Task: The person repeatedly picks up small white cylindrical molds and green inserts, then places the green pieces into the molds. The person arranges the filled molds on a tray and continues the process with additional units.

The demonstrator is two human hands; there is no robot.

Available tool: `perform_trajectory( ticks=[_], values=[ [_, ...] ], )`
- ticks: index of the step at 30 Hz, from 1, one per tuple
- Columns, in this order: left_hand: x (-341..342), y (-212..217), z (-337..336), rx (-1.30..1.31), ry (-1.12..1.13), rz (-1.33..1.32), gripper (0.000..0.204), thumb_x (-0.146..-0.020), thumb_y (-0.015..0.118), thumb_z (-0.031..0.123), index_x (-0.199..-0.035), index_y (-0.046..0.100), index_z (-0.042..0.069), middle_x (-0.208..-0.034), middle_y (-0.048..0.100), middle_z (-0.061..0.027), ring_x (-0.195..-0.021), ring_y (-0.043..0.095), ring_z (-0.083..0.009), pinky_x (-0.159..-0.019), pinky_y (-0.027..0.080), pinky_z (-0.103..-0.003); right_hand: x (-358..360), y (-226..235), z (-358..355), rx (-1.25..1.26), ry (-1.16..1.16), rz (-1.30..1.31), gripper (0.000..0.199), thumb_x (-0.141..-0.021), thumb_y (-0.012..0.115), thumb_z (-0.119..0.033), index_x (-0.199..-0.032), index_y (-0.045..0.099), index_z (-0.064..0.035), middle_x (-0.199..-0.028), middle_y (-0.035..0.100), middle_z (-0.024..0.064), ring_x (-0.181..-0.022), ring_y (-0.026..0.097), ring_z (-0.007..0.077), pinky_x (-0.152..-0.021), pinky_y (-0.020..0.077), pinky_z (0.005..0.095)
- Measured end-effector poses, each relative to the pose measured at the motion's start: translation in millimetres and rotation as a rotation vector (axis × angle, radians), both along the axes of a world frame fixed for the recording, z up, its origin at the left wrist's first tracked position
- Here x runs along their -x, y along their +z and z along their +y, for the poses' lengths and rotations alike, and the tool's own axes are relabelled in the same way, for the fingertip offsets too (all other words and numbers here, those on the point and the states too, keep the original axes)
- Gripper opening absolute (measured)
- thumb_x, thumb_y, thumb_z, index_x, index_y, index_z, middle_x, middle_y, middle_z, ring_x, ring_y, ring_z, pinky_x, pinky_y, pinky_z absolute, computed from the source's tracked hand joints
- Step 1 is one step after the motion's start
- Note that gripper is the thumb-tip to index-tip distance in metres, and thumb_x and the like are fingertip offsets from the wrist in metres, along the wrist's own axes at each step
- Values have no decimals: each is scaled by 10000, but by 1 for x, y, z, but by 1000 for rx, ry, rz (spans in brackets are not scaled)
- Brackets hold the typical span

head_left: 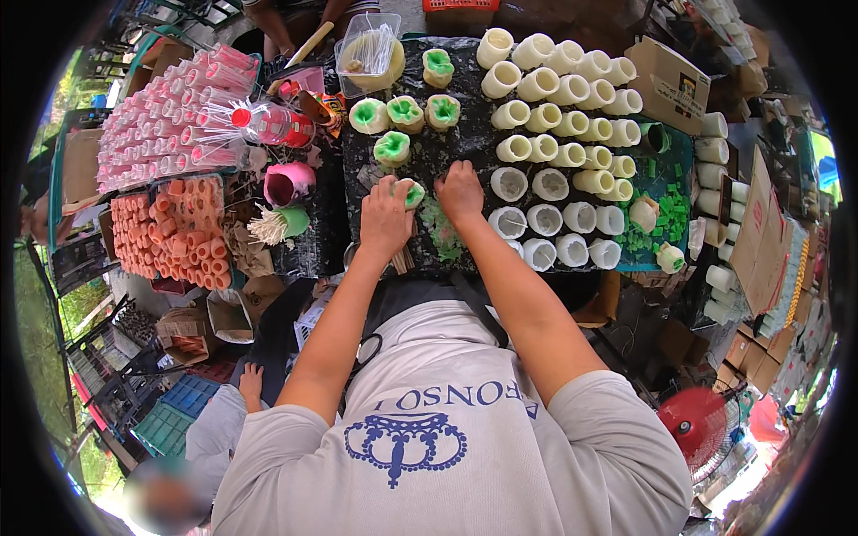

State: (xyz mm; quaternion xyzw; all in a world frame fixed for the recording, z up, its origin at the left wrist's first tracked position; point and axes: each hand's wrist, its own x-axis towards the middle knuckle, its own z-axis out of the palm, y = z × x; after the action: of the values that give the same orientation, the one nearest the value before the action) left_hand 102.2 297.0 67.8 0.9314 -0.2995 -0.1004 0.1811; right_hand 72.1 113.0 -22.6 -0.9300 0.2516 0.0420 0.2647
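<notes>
My left hand (386, 217) is closed around a pale wax cup with green inside (415, 195), near the front of the dark table. To its right, my right hand (460, 192) rests low over the table with its fingers curled; anything in them is hidden. Green smears of wax (440, 234) mark the surface between my forearms. Just beyond the left hand stands a cup with a green hollow (391, 149), with several similar ones behind it. A white cup (508, 184) is the closest thing on the right hand's right side.
Rows of cream cups (542, 118) fill the table's right half. Green chips lie in a teal tray (668, 201). On the left are pink tubes (170, 125), orange tubes (174, 228), a red-capped bottle (284, 125) and a clear tub (370, 55). Other people sit nearby.
</notes>
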Motion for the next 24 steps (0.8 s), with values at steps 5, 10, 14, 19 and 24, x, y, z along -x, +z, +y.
perform_trajectory(
  ticks=[5,10,14,19,24],
  values=[
    [1,-1,2,31,10,5,609,-851,848,134,-1402,589,133,-1377,580,-155,-1223,626,-388,-978,510,-508,-4,7,-6,-15,50,40,416,-906,818,-279,-1132,636,18,-1211,656,218,-1084,739,415,-896,631,499],
    [1,-4,4,55,8,-7,618,-850,850,137,-1410,587,134,-1386,581,-149,-1221,626,-387,-975,513,-509,-9,16,-8,103,175,121,383,-915,812,-260,-1134,655,13,-1173,692,194,-952,806,385,-770,672,452],
    [1,-3,4,64,8,-13,620,-852,852,145,-1415,593,134,-1395,582,-147,-1220,628,-382,-975,513,-506,-10,8,-14,161,248,81,298,-926,784,-237,-1080,688,0,-1130,720,184,-915,818,368,-748,677,443],
    [2,-4,3,58,26,-5,622,-854,852,152,-1421,597,133,-1396,583,-148,-1222,628,-383,-977,514,-506,-17,5,-21,146,257,100,178,-966,696,-179,-1004,702,-5,-1123,718,182,-941,807,365,-762,674,428],
    [1,-3,1,65,29,-12,616,-854,853,151,-1415,598,133,-1393,586,-148,-1221,629,-384,-978,518,-507,8,2,-5,281,335,-141,149,-904,664,-87,-1011,695,10,-1096,654,143,-1039,714,317,-822,652,382]
  ],
)
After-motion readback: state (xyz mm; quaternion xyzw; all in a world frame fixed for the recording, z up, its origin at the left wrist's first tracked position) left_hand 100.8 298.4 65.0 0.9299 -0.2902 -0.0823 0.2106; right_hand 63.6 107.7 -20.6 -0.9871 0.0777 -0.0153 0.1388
